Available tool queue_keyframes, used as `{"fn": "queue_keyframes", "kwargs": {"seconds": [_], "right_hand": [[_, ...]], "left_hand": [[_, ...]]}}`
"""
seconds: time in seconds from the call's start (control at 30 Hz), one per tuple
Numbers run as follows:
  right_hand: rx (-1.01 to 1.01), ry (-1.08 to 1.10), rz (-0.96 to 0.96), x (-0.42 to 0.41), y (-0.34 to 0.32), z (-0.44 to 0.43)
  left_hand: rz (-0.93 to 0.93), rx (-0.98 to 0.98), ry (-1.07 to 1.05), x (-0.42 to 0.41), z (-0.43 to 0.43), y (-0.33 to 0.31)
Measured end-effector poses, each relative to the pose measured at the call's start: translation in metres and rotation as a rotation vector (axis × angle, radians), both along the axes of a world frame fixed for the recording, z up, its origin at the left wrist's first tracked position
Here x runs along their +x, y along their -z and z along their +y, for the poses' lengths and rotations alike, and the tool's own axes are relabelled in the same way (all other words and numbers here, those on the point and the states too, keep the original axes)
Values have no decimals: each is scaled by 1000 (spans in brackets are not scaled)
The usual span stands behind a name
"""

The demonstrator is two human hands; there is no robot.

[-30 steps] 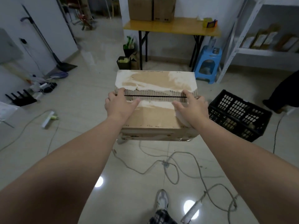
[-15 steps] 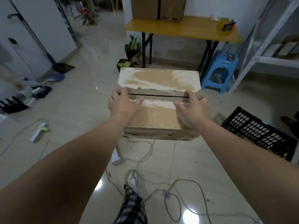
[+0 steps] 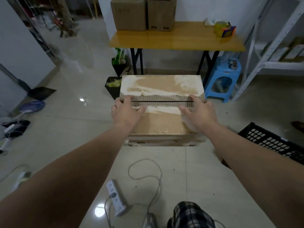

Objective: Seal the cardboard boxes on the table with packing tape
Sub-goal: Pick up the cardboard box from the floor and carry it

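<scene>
Cardboard box (image 3: 162, 86), seam untaped, held off floor (image 3: 65, 129) short of table (image 3: 181, 40) at 12 o'clock, left grip (image 3: 125, 111) and right grip (image 3: 199, 112) closed over flap edges, likely keeping flaps shut in carry.

tan box (image 3: 162, 122), yellow table (image 3: 181, 40), blue stool (image 3: 225, 74).

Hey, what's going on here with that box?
A person holds a cardboard box up off the floor, with the left hand and right hand gripping its top at either end of the seam. The flaps are closed, but no tape shows over the seam yet. Ahead stands a yellow table with two more boxes on it.
</scene>
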State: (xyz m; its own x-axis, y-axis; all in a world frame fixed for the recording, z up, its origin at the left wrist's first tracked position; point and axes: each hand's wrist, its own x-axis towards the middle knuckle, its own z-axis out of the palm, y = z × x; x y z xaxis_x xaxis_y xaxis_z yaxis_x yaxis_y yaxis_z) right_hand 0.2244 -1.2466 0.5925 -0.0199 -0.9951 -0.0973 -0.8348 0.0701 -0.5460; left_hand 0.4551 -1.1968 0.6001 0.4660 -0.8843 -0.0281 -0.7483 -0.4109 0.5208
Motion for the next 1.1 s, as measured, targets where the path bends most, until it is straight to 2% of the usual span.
{"fn": "queue_keyframes", "kwargs": {"seconds": [0.2,0.57,0.83,1.1], "right_hand": [[3,38,17,-5,-4,-108],[-48,-35,43,-49,-31,-304],[-75,-12,19,-42,-32,-438],[-171,114,51,-4,-38,-597]], "left_hand": [[-6,-3,8,-7,-128,3],[-10,-114,-13,-36,-341,-13],[-10,-162,-5,-34,-472,-18],[17,-158,19,-8,-626,-28]]}}
